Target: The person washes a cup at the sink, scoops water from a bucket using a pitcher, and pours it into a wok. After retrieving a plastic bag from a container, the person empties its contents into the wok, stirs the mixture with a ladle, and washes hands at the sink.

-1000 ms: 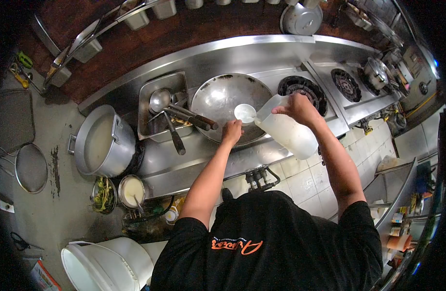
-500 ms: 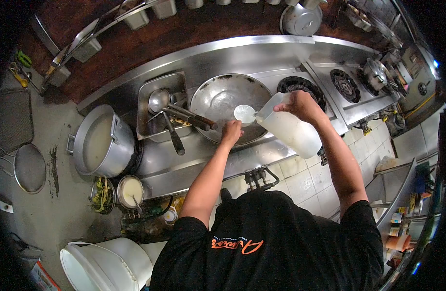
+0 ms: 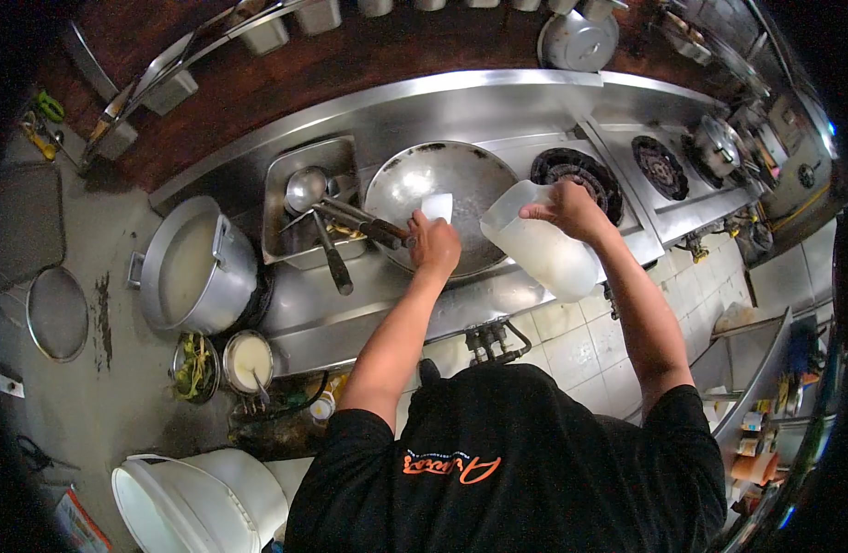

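My left hand point(image 3: 434, 245) is closed round a small white cup point(image 3: 438, 207), which is tipped over the near half of a large metal wok point(image 3: 405, 180). To its right, my right hand point(image 3: 568, 211) grips the upper part of a translucent plastic jug point(image 3: 548, 253). The jug is tilted, its mouth toward the wok's right rim, with cloudy white contents. Left of the wok, a steel tray point(image 3: 278, 189) holds ladles point(image 3: 306, 188), whose handles reach over the wok's left rim near my left hand.
A big pot point(image 3: 186, 267) of pale liquid stands at the left, with a bowl of cream-coloured liquid point(image 3: 249, 358) and a bowl of greens point(image 3: 196, 367) in front. Burners point(image 3: 577, 175) lie to the right. A white bucket point(image 3: 193, 502) is at lower left.
My left hand has moved left with the cup, away from the jug's mouth, and turned the cup over above the wok. The jug stays tilted, with only a slight shift.
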Demonstrator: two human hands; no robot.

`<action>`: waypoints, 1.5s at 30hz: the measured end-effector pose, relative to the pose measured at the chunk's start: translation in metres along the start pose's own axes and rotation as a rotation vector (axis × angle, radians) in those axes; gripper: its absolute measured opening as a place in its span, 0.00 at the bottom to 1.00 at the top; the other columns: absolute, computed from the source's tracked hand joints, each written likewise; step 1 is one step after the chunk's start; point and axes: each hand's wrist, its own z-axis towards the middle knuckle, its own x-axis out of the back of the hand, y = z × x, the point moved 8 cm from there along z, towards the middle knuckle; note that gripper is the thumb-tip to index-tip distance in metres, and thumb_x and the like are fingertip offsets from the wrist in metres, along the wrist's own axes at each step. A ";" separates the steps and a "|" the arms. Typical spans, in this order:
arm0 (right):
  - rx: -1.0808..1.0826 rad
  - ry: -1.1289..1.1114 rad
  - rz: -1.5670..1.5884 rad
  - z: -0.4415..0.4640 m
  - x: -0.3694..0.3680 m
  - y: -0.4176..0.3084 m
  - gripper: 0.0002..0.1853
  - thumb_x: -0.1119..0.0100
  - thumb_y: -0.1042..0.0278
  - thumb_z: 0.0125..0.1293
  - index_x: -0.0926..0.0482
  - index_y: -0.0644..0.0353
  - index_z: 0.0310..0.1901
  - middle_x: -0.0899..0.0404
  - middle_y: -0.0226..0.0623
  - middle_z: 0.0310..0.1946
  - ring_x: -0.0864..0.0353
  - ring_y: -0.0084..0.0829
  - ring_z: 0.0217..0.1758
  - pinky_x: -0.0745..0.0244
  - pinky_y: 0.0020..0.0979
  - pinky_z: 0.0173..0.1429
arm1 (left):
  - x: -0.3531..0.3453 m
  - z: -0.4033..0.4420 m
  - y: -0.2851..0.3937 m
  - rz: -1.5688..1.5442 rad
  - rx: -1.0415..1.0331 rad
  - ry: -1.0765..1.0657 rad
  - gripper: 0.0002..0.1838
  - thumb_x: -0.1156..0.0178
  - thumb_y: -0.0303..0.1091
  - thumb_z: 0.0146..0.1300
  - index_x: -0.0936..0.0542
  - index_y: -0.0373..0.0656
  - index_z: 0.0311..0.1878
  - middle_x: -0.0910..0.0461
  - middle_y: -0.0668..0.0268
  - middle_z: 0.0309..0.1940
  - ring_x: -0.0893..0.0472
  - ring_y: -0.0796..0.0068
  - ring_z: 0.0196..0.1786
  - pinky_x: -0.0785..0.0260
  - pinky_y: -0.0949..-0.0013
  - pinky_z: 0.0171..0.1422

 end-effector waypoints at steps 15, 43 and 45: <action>0.020 0.003 -0.133 0.023 -0.014 0.008 0.34 0.28 0.40 0.43 0.19 0.72 0.32 0.21 0.58 0.26 0.18 0.50 0.34 0.25 0.41 0.38 | -0.107 -0.024 -0.067 -0.598 0.575 -0.386 0.21 0.53 0.44 0.57 0.20 0.33 0.28 0.20 0.45 0.29 0.20 0.44 0.39 0.32 0.51 0.46; -0.005 0.012 -0.161 0.023 0.007 -0.001 0.34 0.28 0.39 0.43 0.19 0.71 0.32 0.20 0.56 0.26 0.17 0.48 0.33 0.25 0.41 0.38 | -0.109 -0.029 -0.059 -0.969 0.658 -0.359 0.18 0.51 0.40 0.59 0.20 0.33 0.30 0.20 0.60 0.19 0.20 0.68 0.23 0.29 0.66 0.34; 0.028 0.011 -0.154 0.023 0.007 0.001 0.32 0.29 0.40 0.45 0.19 0.70 0.31 0.20 0.53 0.25 0.18 0.45 0.31 0.26 0.39 0.37 | -0.098 -0.023 -0.056 -0.760 0.566 -0.352 0.16 0.50 0.38 0.59 0.20 0.33 0.30 0.20 0.57 0.22 0.20 0.62 0.27 0.28 0.63 0.37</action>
